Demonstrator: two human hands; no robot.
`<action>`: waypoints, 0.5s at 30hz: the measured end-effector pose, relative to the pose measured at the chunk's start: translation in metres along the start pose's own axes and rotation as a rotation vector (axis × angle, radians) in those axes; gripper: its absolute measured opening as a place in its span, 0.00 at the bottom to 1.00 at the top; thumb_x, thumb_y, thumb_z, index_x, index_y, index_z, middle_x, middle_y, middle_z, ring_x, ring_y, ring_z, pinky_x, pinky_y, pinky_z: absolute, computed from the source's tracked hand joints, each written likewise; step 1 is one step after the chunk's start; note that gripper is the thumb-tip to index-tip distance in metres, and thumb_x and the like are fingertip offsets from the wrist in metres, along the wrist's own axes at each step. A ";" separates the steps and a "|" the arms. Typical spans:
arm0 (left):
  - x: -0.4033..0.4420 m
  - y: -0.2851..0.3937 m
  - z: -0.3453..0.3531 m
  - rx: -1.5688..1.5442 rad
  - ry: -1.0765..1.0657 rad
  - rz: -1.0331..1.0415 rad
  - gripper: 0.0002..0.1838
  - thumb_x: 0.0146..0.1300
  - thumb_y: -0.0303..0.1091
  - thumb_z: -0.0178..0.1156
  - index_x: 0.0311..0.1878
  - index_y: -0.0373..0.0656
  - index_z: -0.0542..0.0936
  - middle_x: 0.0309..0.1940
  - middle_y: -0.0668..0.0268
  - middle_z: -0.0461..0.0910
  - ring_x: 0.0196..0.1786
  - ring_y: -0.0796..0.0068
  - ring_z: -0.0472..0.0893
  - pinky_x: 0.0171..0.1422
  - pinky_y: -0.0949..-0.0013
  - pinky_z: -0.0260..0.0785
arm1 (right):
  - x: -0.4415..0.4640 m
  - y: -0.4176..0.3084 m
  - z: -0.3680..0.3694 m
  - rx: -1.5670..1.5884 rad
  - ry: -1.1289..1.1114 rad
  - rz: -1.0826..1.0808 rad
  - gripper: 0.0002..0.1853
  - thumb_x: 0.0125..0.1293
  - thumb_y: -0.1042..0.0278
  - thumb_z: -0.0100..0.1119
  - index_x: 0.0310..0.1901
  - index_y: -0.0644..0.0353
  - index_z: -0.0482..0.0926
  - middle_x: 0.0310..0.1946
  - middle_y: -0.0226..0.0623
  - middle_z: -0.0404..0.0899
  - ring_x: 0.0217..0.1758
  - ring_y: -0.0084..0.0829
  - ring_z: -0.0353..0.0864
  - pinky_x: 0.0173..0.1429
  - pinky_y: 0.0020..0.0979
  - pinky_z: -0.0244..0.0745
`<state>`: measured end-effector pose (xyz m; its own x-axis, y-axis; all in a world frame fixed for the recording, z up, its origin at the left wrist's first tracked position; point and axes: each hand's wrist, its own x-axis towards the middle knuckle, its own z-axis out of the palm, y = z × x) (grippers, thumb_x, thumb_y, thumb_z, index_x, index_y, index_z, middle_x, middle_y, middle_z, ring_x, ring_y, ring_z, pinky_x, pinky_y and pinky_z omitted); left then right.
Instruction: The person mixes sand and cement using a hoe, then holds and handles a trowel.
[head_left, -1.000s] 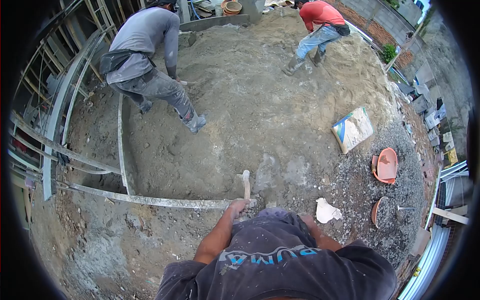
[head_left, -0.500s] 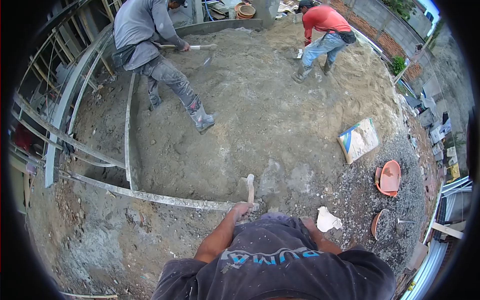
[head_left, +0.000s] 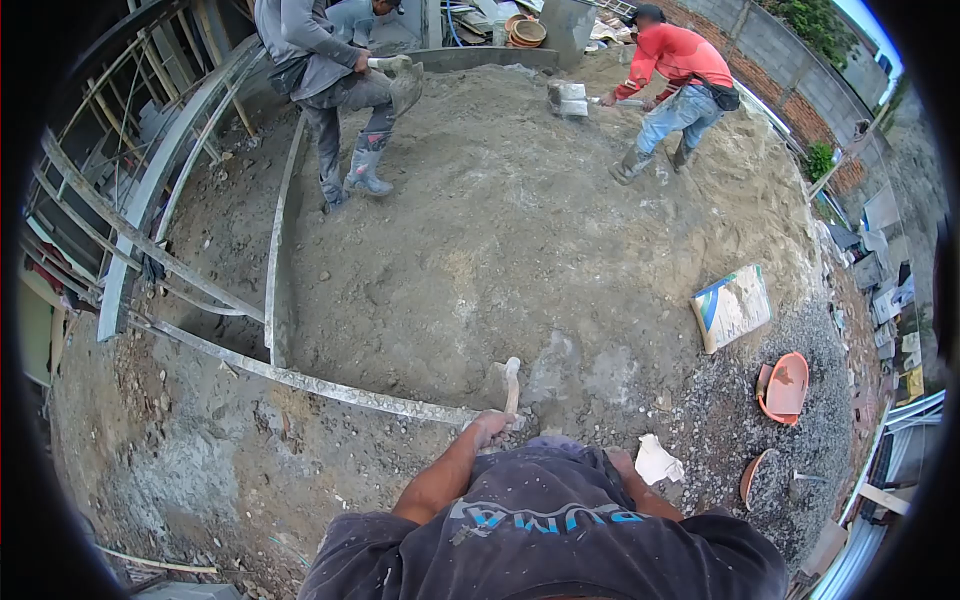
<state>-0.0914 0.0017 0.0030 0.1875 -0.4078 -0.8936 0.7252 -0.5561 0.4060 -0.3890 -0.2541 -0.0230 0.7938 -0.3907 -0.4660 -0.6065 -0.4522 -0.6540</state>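
My left hand [head_left: 490, 428] is closed around a pale wooden tool handle [head_left: 512, 388] in front of my body. The handle's whitish, rounded end points away from me over the grey sandy ground; the tool's working end is hidden. By the right side of my dark shirt [head_left: 560, 500], my right hand [head_left: 620, 460] shows only in part, its fingers concealed behind the cloth. A torn white piece of paper or sack [head_left: 658, 460] lies on the gravel just right of that hand.
A printed sack [head_left: 732, 306], an orange basin [head_left: 784, 388] and another bowl [head_left: 752, 480] lie to the right. Concrete edging [head_left: 330, 385] borders the left. A person in grey [head_left: 325, 70] and one in red [head_left: 683, 60] work with shovels ahead; another bends behind.
The person in grey has straightened and raised a tool. The person in red has brought a shovel blade up to the left. My left hand still grips the handle; the view has shifted slightly.
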 end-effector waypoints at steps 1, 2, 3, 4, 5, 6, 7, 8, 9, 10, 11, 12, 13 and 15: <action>0.003 -0.002 -0.001 -0.004 -0.008 -0.002 0.12 0.62 0.44 0.62 0.30 0.47 0.79 0.19 0.74 0.73 0.18 0.81 0.71 0.16 0.76 0.57 | -0.001 0.000 0.001 0.033 0.005 0.017 0.16 0.56 0.55 0.59 0.29 0.62 0.83 0.23 0.43 0.81 0.27 0.31 0.79 0.33 0.37 0.71; 0.006 -0.004 -0.002 -0.008 -0.015 -0.004 0.12 0.62 0.44 0.62 0.30 0.47 0.79 0.18 0.74 0.73 0.18 0.81 0.71 0.16 0.76 0.57 | -0.001 -0.001 0.002 0.067 0.009 0.047 0.16 0.56 0.54 0.59 0.29 0.61 0.83 0.23 0.44 0.81 0.27 0.31 0.79 0.33 0.37 0.71; 0.008 -0.006 -0.003 -0.011 -0.017 -0.005 0.12 0.62 0.44 0.62 0.30 0.47 0.79 0.19 0.74 0.73 0.18 0.81 0.72 0.16 0.76 0.57 | -0.001 -0.002 0.002 0.067 0.004 0.054 0.16 0.56 0.54 0.59 0.30 0.61 0.83 0.24 0.44 0.81 0.28 0.32 0.80 0.33 0.38 0.71; 0.009 -0.007 -0.003 -0.014 -0.018 -0.005 0.12 0.62 0.44 0.62 0.30 0.47 0.79 0.19 0.74 0.72 0.18 0.81 0.72 0.16 0.76 0.57 | -0.001 0.000 0.003 0.067 -0.001 0.062 0.16 0.56 0.54 0.58 0.30 0.60 0.83 0.24 0.44 0.81 0.28 0.33 0.80 0.34 0.38 0.72; 0.010 -0.008 -0.004 -0.018 -0.018 -0.005 0.12 0.62 0.44 0.62 0.30 0.47 0.78 0.19 0.74 0.72 0.18 0.81 0.72 0.16 0.76 0.57 | 0.000 0.002 0.002 0.032 -0.016 0.047 0.16 0.57 0.53 0.58 0.30 0.60 0.83 0.25 0.44 0.82 0.29 0.34 0.81 0.35 0.38 0.73; 0.012 -0.008 -0.004 -0.020 -0.022 -0.006 0.12 0.62 0.44 0.62 0.31 0.46 0.79 0.19 0.73 0.73 0.18 0.81 0.72 0.16 0.76 0.57 | 0.001 0.003 0.003 -0.004 -0.030 0.032 0.17 0.57 0.53 0.57 0.31 0.59 0.83 0.26 0.44 0.82 0.30 0.36 0.82 0.36 0.39 0.73; 0.017 -0.011 -0.006 -0.022 -0.026 -0.007 0.12 0.61 0.44 0.62 0.31 0.46 0.79 0.20 0.73 0.73 0.19 0.80 0.72 0.16 0.76 0.57 | 0.000 -0.003 0.002 -0.068 -0.038 0.048 0.18 0.57 0.52 0.56 0.32 0.59 0.83 0.29 0.44 0.82 0.32 0.38 0.82 0.37 0.40 0.74; 0.019 -0.010 -0.005 -0.023 -0.030 -0.008 0.12 0.61 0.44 0.62 0.31 0.46 0.79 0.20 0.72 0.73 0.19 0.80 0.73 0.16 0.76 0.58 | 0.001 -0.008 -0.001 -0.133 -0.045 0.065 0.18 0.58 0.50 0.54 0.33 0.59 0.83 0.31 0.45 0.83 0.35 0.40 0.83 0.39 0.41 0.75; 0.019 -0.010 -0.006 -0.024 -0.036 -0.007 0.12 0.61 0.44 0.62 0.32 0.46 0.79 0.20 0.72 0.73 0.19 0.80 0.73 0.16 0.76 0.58 | 0.001 -0.014 -0.003 -0.198 -0.050 0.082 0.19 0.58 0.49 0.53 0.34 0.58 0.83 0.33 0.45 0.83 0.37 0.42 0.83 0.41 0.42 0.75; 0.018 -0.010 -0.006 -0.022 -0.043 -0.006 0.12 0.61 0.44 0.62 0.33 0.46 0.79 0.20 0.72 0.73 0.19 0.80 0.73 0.16 0.76 0.59 | 0.000 -0.019 -0.005 -0.233 -0.052 0.076 0.20 0.59 0.49 0.52 0.34 0.58 0.83 0.34 0.46 0.83 0.39 0.44 0.83 0.42 0.43 0.75; 0.017 -0.009 -0.006 -0.018 -0.052 -0.005 0.12 0.61 0.44 0.62 0.33 0.46 0.79 0.21 0.72 0.73 0.19 0.80 0.73 0.16 0.76 0.59 | -0.002 -0.026 -0.007 -0.267 -0.052 0.073 0.21 0.59 0.48 0.51 0.35 0.58 0.83 0.36 0.46 0.83 0.41 0.45 0.83 0.43 0.44 0.75; 0.016 -0.008 -0.005 -0.009 -0.046 -0.006 0.12 0.61 0.45 0.62 0.33 0.47 0.79 0.20 0.72 0.74 0.20 0.80 0.73 0.17 0.75 0.60 | -0.004 -0.028 -0.008 -0.299 -0.050 0.072 0.21 0.59 0.47 0.50 0.36 0.57 0.83 0.37 0.47 0.82 0.43 0.46 0.83 0.44 0.45 0.75; 0.015 -0.008 -0.005 0.004 -0.042 -0.007 0.12 0.62 0.46 0.62 0.33 0.48 0.79 0.20 0.73 0.74 0.21 0.80 0.74 0.19 0.75 0.60 | 0.000 -0.017 -0.003 -0.286 -0.051 0.041 0.21 0.59 0.47 0.50 0.36 0.57 0.83 0.37 0.47 0.82 0.43 0.47 0.83 0.44 0.45 0.75; 0.017 -0.007 -0.005 0.002 -0.040 -0.013 0.12 0.62 0.46 0.61 0.34 0.48 0.79 0.20 0.73 0.74 0.21 0.80 0.73 0.19 0.75 0.60 | 0.021 0.050 0.024 -0.255 -0.046 -0.016 0.21 0.58 0.47 0.50 0.35 0.58 0.83 0.36 0.47 0.82 0.42 0.47 0.83 0.44 0.45 0.76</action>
<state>-0.0902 0.0023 -0.0163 0.1514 -0.4286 -0.8907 0.7260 -0.5633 0.3945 -0.4016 -0.2658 -0.0805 0.8011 -0.3478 -0.4870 -0.5809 -0.6476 -0.4931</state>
